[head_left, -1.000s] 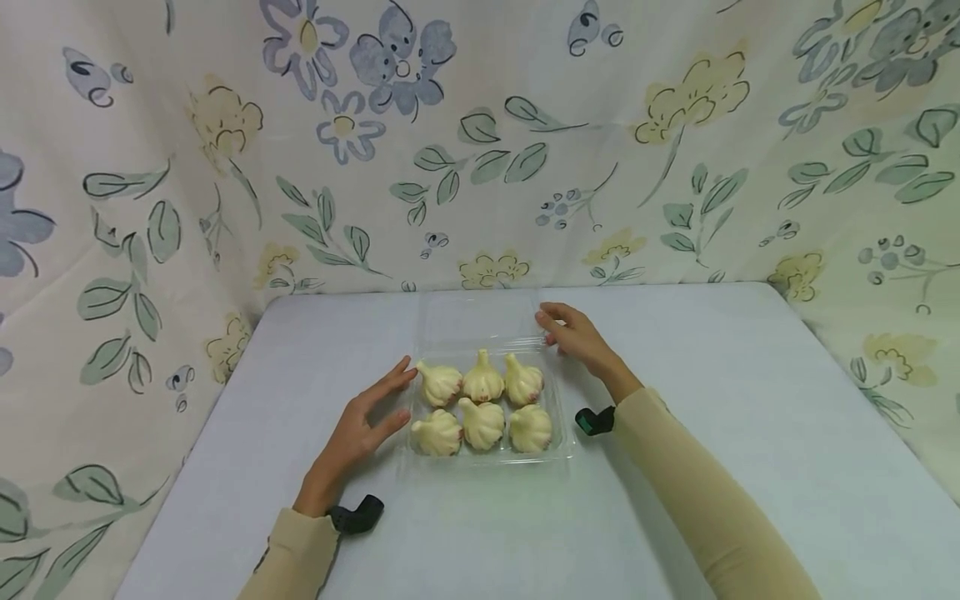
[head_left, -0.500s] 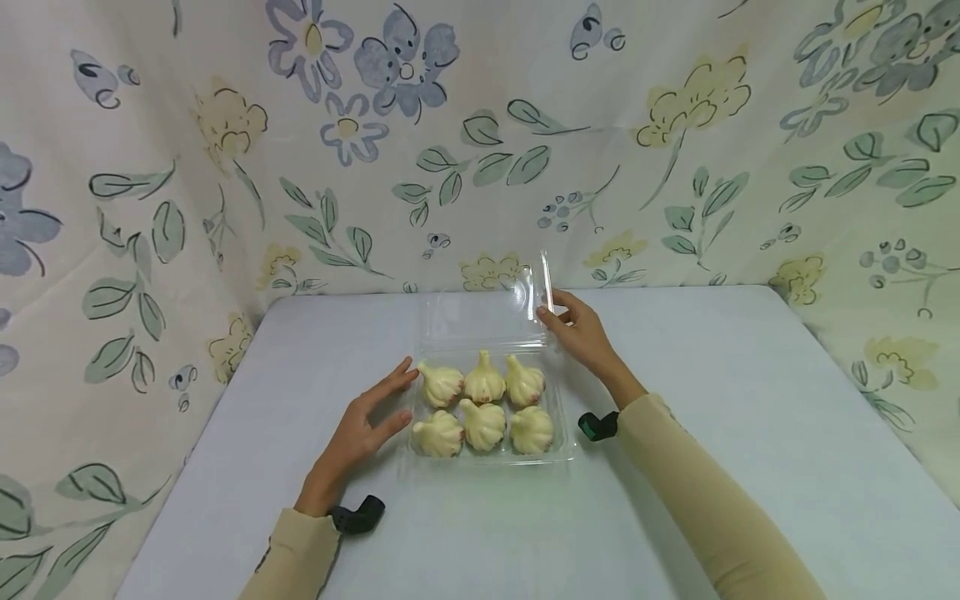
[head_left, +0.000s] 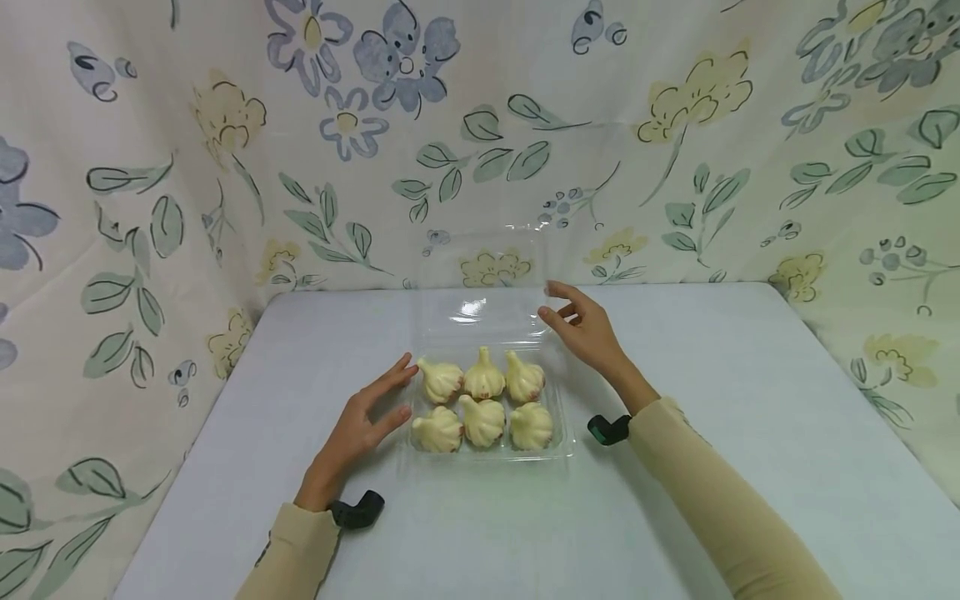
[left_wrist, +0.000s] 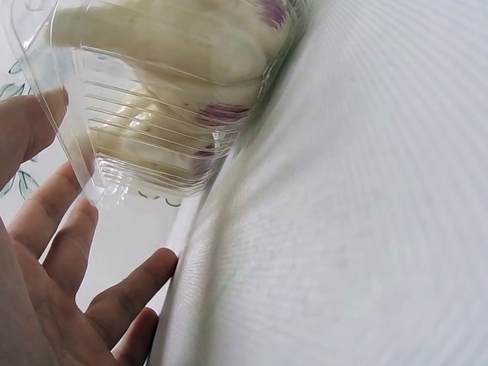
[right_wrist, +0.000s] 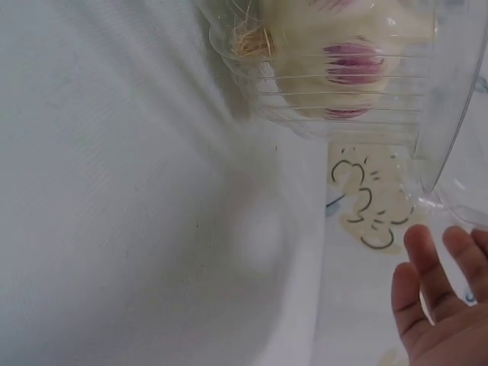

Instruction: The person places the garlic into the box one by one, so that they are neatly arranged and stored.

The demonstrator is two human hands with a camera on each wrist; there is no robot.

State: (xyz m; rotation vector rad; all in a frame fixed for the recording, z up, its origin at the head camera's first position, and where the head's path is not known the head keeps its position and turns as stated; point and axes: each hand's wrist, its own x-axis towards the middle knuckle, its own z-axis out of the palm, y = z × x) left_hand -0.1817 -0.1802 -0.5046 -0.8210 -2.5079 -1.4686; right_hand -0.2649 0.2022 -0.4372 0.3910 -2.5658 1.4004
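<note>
In the head view a clear plastic clamshell box sits mid-table, holding several pale garlic bulbs in two rows. Its hinged lid stands raised behind them. My left hand lies along the left side with spread fingers, fingertips right at the rim. The left wrist view shows its fingers beside the ribbed wall. My right hand is at the lid's right edge, its thumb and forefinger apart there. In the right wrist view, its lightly bent fingers appear below the lid's corner; the thumb is hidden.
A white cloth covers the table. Behind and to both sides hangs a floral curtain. Each wrist carries a small black camera, such as the left one.
The lid has swung up from lying back flat to standing higher behind the garlic. My right hand has risen slightly with it and turned a little. My left hand has stayed in place.
</note>
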